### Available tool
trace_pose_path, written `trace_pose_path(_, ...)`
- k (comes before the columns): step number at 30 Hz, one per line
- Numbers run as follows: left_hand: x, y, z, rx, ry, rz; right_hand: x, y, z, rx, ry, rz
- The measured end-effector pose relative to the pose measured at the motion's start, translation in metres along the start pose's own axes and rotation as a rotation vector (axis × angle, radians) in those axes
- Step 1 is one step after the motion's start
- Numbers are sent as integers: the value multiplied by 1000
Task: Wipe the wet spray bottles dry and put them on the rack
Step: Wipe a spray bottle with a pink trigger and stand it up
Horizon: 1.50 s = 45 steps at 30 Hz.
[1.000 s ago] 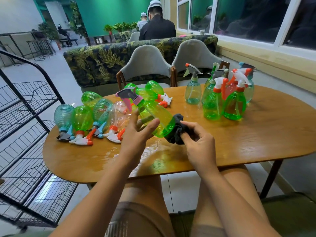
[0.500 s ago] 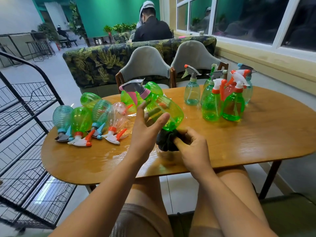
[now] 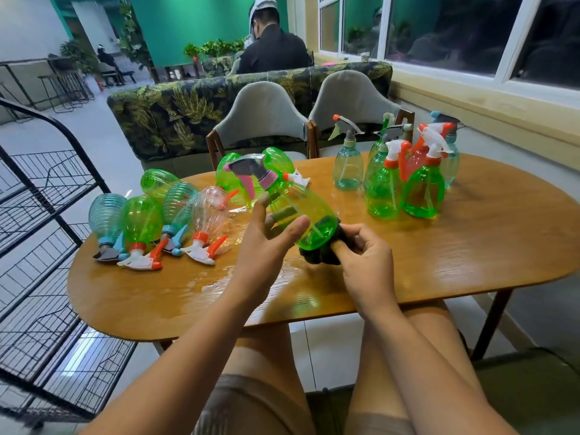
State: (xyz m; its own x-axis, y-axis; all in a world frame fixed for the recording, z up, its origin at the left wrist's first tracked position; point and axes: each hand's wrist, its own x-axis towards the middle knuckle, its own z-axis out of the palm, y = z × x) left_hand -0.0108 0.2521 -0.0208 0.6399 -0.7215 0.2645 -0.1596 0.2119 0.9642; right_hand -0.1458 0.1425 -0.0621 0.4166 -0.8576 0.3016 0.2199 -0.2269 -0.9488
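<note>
We see the left hand (image 3: pixel 265 246) wrapped round a transparent lime-green plastic spray bottle (image 3: pixel 317 211) with a pink collar and a grey trigger head. The thumb lies across its front and the fingers show through the plastic behind. The bottle is held tilted above the oval wooden worktop (image 3: pixel 455 255), nozzle up and to the left. The right hand (image 3: pixel 365 262) pinches a crumpled dark cloth (image 3: pixel 314 257) against that bottle's base. Beneath the bottle the wood glistens wet. To its left a row of clear, green and teal spray bottles (image 3: pixel 141 219) lies sideways, triggers toward us. To its right and farther back, a cluster of green and teal bottles (image 3: pixel 422 193) stands upright. Far to its left stands the black wire rack (image 3: pixel 53 350).
</note>
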Motion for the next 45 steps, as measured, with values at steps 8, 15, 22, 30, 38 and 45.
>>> trace_pose_path(8,50,-3,17,140,-40,32,8,-1,-11,-140,1,-61)
trace_pose_path(15,114,-16,28,386,-98,24,38,1,-24,-527,24,-230)
trace_pose_path(22,160,-46,55,582,-149,76,55,19,-27,-741,-84,-351)
trace_pose_path(30,189,-73,86,604,-162,106,60,31,-30,-739,-130,-309)
trace_pose_path(38,205,-80,108,641,-182,83,60,31,-32,-733,-154,-257)
trace_pose_path(45,205,-64,84,708,-267,90,57,31,-35,-707,-156,-250)
